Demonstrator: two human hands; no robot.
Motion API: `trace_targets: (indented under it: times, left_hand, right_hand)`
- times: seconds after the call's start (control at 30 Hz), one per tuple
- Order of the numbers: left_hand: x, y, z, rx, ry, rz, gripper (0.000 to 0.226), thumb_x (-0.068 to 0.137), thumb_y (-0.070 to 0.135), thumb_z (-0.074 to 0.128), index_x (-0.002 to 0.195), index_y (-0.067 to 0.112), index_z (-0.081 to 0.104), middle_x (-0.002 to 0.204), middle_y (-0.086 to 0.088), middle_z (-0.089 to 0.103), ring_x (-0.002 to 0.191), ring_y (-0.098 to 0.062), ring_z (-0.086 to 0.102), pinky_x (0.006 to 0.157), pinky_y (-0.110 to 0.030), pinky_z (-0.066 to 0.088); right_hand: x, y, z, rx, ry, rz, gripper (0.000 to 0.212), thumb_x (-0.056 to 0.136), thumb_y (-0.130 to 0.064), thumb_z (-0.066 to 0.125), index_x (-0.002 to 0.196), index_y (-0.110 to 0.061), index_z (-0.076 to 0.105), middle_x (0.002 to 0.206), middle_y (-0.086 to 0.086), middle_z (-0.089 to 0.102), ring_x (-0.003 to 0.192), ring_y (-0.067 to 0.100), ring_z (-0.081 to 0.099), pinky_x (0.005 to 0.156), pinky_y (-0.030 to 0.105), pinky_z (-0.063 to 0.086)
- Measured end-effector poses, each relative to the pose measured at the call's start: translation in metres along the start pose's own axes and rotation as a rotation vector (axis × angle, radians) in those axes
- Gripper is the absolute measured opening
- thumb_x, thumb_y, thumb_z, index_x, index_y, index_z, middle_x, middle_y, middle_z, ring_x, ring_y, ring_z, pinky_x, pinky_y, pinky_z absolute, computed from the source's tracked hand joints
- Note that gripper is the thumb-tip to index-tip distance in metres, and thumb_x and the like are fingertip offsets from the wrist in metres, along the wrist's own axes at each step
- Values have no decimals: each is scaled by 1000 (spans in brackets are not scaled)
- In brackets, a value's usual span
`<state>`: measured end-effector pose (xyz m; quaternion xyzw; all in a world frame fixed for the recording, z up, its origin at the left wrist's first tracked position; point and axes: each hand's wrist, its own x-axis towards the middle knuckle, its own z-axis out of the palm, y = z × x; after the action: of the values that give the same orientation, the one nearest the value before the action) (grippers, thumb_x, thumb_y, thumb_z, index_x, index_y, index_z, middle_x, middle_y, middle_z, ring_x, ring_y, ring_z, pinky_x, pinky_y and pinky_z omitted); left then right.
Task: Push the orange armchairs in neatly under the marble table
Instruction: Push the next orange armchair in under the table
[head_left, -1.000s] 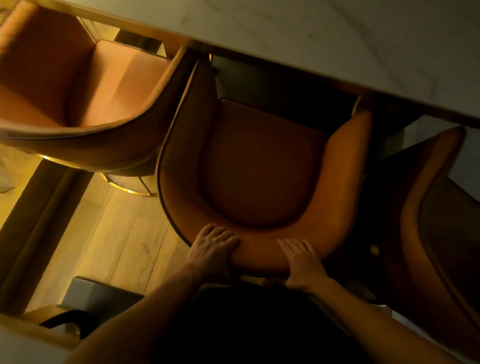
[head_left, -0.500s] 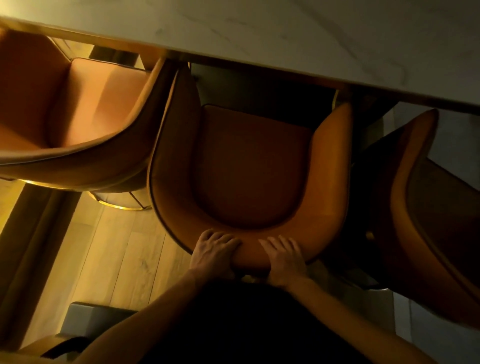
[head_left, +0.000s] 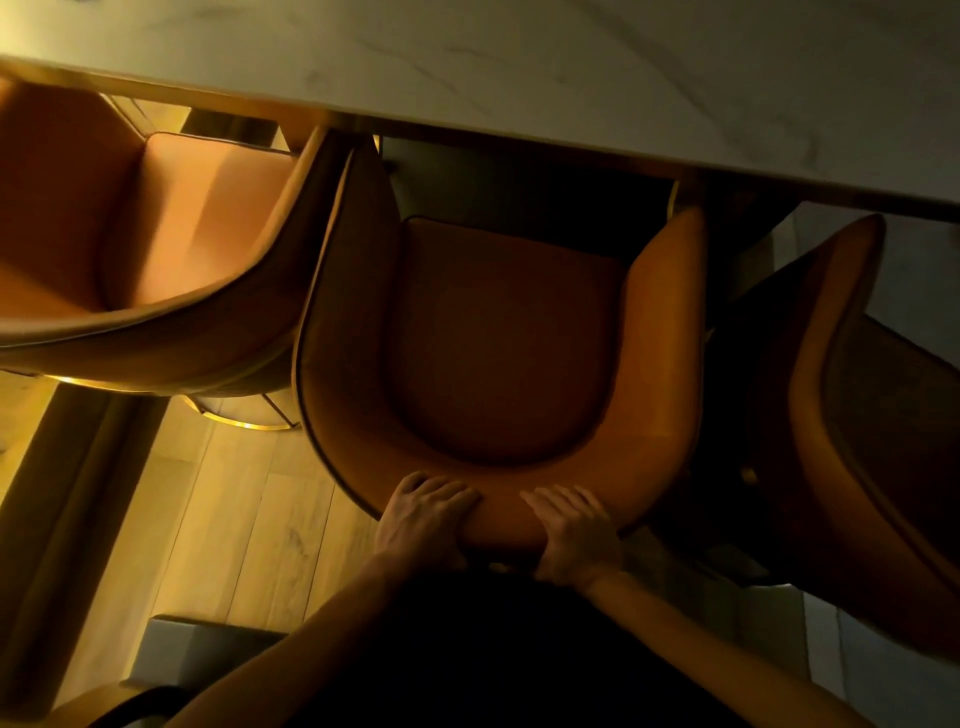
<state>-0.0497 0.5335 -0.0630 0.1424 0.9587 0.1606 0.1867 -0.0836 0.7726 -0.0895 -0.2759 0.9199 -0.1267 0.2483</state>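
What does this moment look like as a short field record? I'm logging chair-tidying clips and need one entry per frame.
setting: dim, warm-lit dining spot seen from above
table: marble table, its edge crossing the top of the view
chair in hand: middle armchair, front of seat not yet under the table edge
left hand: laid over the backrest top, fingers curled on it
right hand: on the same backrest, beside the left
neighbours: left armchair touching the middle one; right armchair apart, angled
floor: wood planks
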Motion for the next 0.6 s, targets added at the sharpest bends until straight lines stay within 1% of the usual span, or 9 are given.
trace_targets:
  times: [0.07,0.1,0.17,0.2,0.3,0.43,0.5,0.57,0.6]
  left_hand:
    - [0,0,-1,8,-1,-13,86,40,71,79,114,28,69,111,7,72,101,-15,68,90,-39,50]
    - [0,0,0,16,-5,-17,87,45,70,79,119,27,66,117,5,70,108,-16,66,94,-40,47]
    - [2,-1,2,12,-54,-25,86,61,66,74,135,27,54,136,3,59,126,-19,53,106,-42,34]
    - [3,-1,4,11,-87,-31,87,66,65,71,140,28,47,143,4,52,132,-18,46,110,-42,28]
    - [5,-2,7,42,-118,-48,88,71,66,68,146,31,37,150,5,43,138,-17,37,113,-41,19]
    - [9,-2,9,50,-113,-44,86,73,66,66,146,30,37,150,5,44,138,-17,37,113,-42,20]
    - [11,0,10,38,-88,-39,78,77,63,65,144,30,41,147,5,48,136,-18,41,112,-42,23]
    - [13,1,10,46,-58,-22,72,76,61,68,138,30,49,139,5,56,129,-18,50,108,-43,31]
    - [13,2,9,53,-52,-10,73,71,63,71,133,29,55,132,5,62,122,-18,56,103,-44,38]
  right_hand:
    - [0,1,1,21,10,-11,87,62,-62,71,135,-18,53,131,7,60,121,29,54,107,49,34]
    - [0,1,0,32,7,-15,86,64,-65,67,135,-18,52,132,6,59,121,29,54,107,48,33]
    - [1,3,-1,45,9,-18,85,65,-67,61,135,-18,52,131,6,60,120,29,54,107,48,34]
    - [1,4,-2,46,18,-25,85,64,-67,61,133,-18,54,128,6,62,118,29,56,105,49,37]
    - [1,5,-4,29,42,-53,81,64,-68,60,127,-17,59,120,6,66,109,28,62,98,49,44]
    - [2,9,-8,25,63,-61,79,66,-67,63,127,-17,60,121,6,67,109,28,63,98,48,44]
    - [2,11,-11,3,85,-73,77,67,-68,56,124,-16,63,117,6,68,105,28,65,95,48,47]
    - [2,12,-16,-9,104,-83,77,66,-68,52,121,-15,65,115,7,70,103,29,67,93,49,49]
    - [2,11,-17,-8,111,-83,77,66,-68,51,120,-14,66,114,8,70,102,29,67,92,50,50]
